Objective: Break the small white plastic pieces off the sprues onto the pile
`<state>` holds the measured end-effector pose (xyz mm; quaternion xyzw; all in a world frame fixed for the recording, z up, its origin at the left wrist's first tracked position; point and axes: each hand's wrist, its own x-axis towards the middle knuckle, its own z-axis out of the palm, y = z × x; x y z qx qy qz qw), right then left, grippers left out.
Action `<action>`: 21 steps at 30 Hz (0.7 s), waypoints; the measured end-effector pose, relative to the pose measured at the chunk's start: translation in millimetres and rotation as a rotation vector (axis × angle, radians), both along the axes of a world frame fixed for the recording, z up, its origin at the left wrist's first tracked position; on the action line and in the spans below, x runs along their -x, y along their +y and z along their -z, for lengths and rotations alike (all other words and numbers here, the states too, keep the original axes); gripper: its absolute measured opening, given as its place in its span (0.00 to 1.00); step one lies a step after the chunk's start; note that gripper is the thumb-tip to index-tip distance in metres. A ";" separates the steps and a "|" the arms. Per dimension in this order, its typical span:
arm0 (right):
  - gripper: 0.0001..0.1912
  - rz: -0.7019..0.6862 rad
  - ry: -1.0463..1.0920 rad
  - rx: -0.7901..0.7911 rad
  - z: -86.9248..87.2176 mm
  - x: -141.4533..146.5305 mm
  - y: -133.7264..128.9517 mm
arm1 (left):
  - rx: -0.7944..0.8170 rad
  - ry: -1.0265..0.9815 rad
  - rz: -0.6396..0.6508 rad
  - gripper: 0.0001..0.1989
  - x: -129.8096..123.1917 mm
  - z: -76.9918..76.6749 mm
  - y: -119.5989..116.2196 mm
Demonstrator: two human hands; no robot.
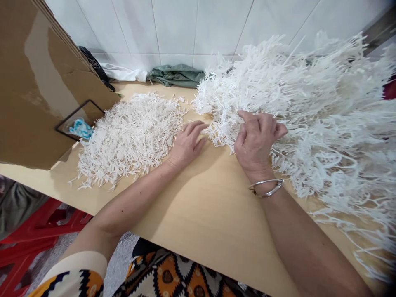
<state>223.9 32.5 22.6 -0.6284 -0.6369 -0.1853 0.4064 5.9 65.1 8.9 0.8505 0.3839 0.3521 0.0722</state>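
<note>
A low heap of short white plastic-looking sprigs (133,136) lies on the wooden tabletop (198,202). My left hand (188,142) rests at that heap's right edge, fingers stretched towards the right and nothing visible in them. To the right spreads a bigger, taller mass of longer, tangled white strands (309,95). My right hand (256,138), with a silver bangle (267,187) at the wrist, is over the near left edge of this mass. Its index finger points out, the other fingers are bent and spread, and I see nothing held. The fingertips' contact with the strands is unclear.
A large cardboard box (55,90) stands at the left, with a black wire frame (66,117) and a blue-and-white item (81,128) beside it. Green cloth (177,75) and white cloth (123,73) lie along the tiled wall. Red stools (34,227) stand below, left.
</note>
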 end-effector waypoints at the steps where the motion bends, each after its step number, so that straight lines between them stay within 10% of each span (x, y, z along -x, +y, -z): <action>1: 0.21 -0.019 0.012 -0.002 -1.7 1.3 -1.4 | 0.006 0.081 0.033 0.17 -1.0 -0.3 -1.0; 11: 0.22 -0.331 -0.157 -0.076 0.0 29.5 -20.3 | 0.031 0.197 0.071 0.18 -1.4 5.7 1.8; 17: 0.24 -0.529 -0.306 -0.151 -7.1 36.2 -31.3 | 0.083 -0.107 0.078 0.32 -3.4 5.4 1.6; 21: 0.19 -0.697 -0.458 -0.133 -15.0 45.2 -39.3 | 0.150 -0.350 0.244 0.25 -5.4 -8.9 -4.2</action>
